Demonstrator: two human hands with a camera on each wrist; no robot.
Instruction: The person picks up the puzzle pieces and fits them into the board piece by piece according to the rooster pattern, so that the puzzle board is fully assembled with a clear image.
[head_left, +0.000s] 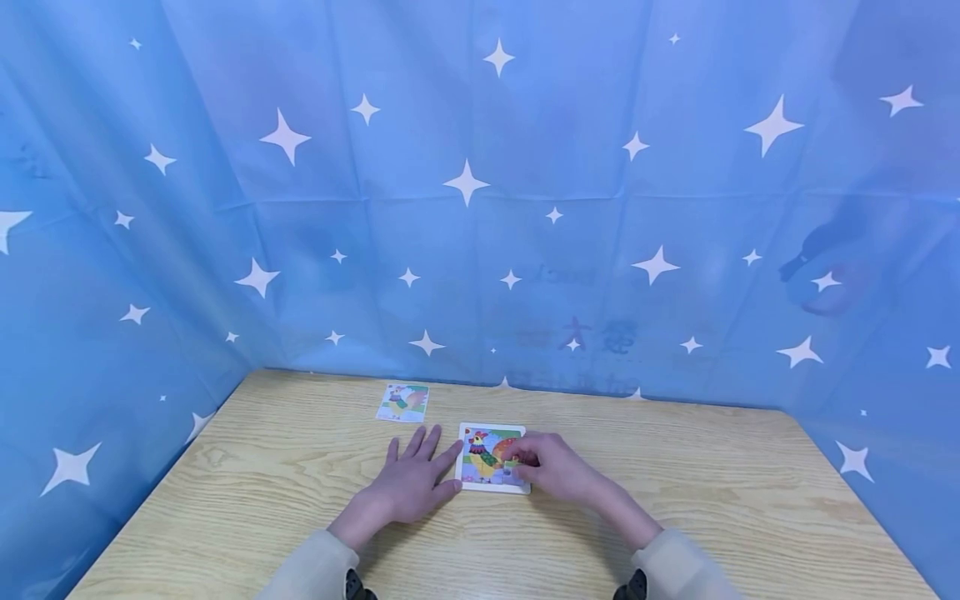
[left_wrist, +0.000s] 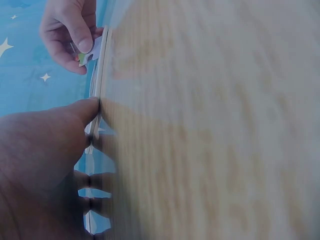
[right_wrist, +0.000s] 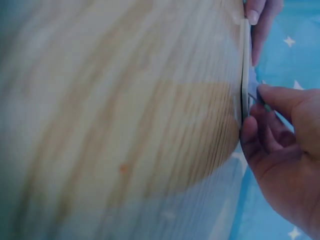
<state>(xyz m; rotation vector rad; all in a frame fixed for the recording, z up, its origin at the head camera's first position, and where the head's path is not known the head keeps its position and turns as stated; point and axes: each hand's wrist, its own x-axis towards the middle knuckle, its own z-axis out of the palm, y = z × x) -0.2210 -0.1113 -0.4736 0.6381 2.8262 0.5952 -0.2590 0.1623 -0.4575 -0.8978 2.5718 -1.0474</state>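
A square jigsaw puzzle (head_left: pixel 483 467) with a rooster picture lies on the wooden table, set in a white-rimmed tray (head_left: pixel 491 488). My left hand (head_left: pixel 408 486) rests palm down with fingers spread, its thumb and index fingertip touching the tray's left side. Over the tray's right side, my right hand (head_left: pixel 558 468) pinches a puzzle piece (left_wrist: pixel 90 56) between thumb and fingers. In the left wrist view that piece is tilted up above the tray. The fingers hide part of the puzzle's right side.
Behind my left hand lies a paper card (head_left: pixel 402 403) with the same rooster picture in paler colours. A blue curtain (head_left: pixel 465 250) with white stars stands along the far edge of the wooden table (head_left: pixel 675 500).
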